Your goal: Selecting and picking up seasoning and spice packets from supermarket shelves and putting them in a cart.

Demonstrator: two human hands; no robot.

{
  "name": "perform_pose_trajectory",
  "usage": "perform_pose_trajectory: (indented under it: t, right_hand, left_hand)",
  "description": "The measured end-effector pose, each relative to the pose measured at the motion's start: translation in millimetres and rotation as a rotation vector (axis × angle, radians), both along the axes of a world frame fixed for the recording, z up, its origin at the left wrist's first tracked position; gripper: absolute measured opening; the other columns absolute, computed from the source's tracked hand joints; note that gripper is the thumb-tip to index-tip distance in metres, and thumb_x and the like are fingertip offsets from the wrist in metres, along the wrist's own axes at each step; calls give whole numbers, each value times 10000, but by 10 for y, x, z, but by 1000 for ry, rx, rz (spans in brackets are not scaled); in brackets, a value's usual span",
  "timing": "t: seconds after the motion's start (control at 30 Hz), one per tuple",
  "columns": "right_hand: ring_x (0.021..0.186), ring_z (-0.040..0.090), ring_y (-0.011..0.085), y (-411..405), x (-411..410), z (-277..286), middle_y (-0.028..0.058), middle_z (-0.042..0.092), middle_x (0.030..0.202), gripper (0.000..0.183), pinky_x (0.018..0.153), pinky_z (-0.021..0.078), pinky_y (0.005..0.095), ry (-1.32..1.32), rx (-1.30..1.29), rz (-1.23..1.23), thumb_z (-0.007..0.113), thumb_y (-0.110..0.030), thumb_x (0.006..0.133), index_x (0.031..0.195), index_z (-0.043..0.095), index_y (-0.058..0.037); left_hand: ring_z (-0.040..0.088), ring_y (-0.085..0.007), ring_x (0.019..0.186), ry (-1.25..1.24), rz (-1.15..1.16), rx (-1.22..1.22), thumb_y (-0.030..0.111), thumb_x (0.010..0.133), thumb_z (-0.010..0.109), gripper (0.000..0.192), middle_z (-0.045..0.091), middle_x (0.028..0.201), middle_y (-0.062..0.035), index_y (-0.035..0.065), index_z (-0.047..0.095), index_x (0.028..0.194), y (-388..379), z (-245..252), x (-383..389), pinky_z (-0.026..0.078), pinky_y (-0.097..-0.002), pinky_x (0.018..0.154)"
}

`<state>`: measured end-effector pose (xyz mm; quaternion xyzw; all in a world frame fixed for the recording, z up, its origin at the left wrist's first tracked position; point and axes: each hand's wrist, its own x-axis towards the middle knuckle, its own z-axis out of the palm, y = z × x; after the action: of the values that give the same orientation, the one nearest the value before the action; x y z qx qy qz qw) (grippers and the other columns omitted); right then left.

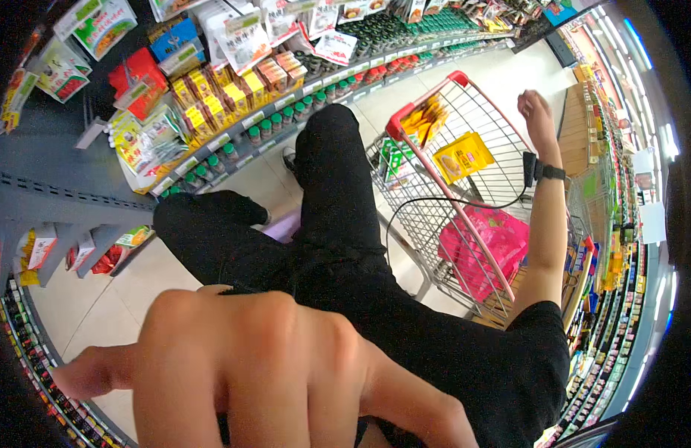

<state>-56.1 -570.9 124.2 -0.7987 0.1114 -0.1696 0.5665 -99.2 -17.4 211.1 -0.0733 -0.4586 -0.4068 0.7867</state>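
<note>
My left hand point(256, 358) looms large at the bottom, close to the camera, its back toward me. Its fingers bend out of the picture, so whatever they touch is hidden. On the right, my right arm reaches up past a wire shopping cart point(478, 215) with red plastic corners. My right hand point(536, 112) is near the cart's far rim, fingers loosely curled, with nothing visible in it. A black strap with a small device point(538, 169) circles that wrist, and a black cable runs from it. Inside the cart are yellow packets point(463, 158), green-and-white packets point(396, 162) and a pink bag point(482, 249).
Store shelving point(323, 84) at the top carries yellow boxes point(222, 103), hanging pouches point(245, 42) and green-capped jars point(287, 116). My bent legs point(334, 185) in black trousers lie between shelf and cart. Pale floor tiles point(82, 308) show at left; more stocked shelves point(608, 313) curve along the right.
</note>
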Motion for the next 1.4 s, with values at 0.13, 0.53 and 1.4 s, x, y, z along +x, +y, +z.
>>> perform_pose_trajectory:
  t: [0.13,0.53,1.4]
  right_hand:
    - [711,547,118,-514,-593,-785,49,614,814,194,661,433,237,318,-206,-119,548,-202,889,873,618,-22]
    - [999,597,355,-881,-935,-2254,235,612,1078,425,885,472,407,466,-1012,-110,657,-203,753,1119,596,4]
    - [778,606,139,17,-487,-517,83,640,920,318,677,490,263,318,321,117,549,-159,846,1086,569,48]
  left_hand:
    - [304,-100,333,-34,-107,18,144,957,423,478,272,411,24,114,385,481,-120,-250,-56,458,-603,829]
    - [317,-93,329,-54,214,36,-97,714,459,344,260,407,30,98,344,455,-342,-84,-584,514,-554,844]
    - [256,-101,417,112,986,635,318,888,604,432,342,471,20,83,394,591,-818,-1237,69,311,-317,524]
